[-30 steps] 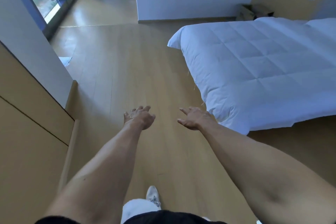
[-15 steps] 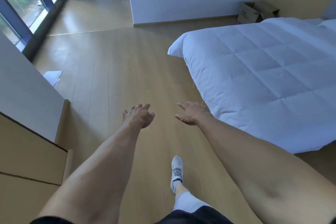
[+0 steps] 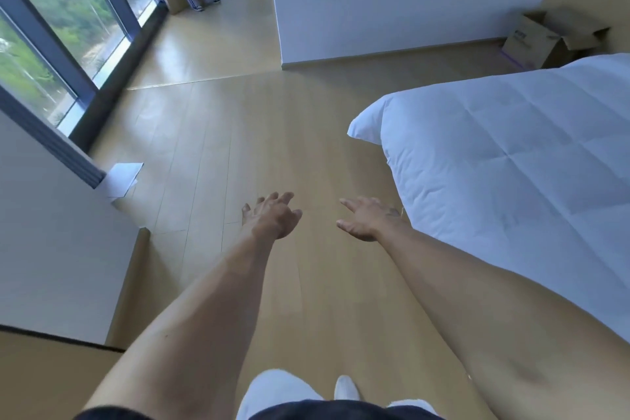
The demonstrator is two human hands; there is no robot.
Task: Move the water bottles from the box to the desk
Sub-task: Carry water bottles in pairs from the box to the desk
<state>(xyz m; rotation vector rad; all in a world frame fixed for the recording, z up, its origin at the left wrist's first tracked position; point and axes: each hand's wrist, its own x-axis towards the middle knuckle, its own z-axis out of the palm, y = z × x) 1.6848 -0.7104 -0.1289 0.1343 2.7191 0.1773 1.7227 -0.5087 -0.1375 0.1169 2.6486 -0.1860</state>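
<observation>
An open cardboard box [image 3: 531, 43] with raised flaps stands on the floor at the far right, against the wall behind the bed. Its inside is hidden, and no water bottle or desk is in sight. My left hand [image 3: 272, 216] and my right hand [image 3: 366, 218] reach forward over the wooden floor, both empty with fingers loosely spread. Both are far from the box.
A bed with a white quilt [image 3: 511, 160] fills the right side. A white wall block [image 3: 51, 232] and wooden cabinet [image 3: 41, 382] stand at left, with paper sheets [image 3: 122, 177] on the floor beside them. Large windows [image 3: 58, 20] line the far left. Open wooden floor [image 3: 255, 133] stretches ahead.
The view has moved forward and lifted, so the box shows more fully at the far right and the windows at left. Both hands stay held out and empty.
</observation>
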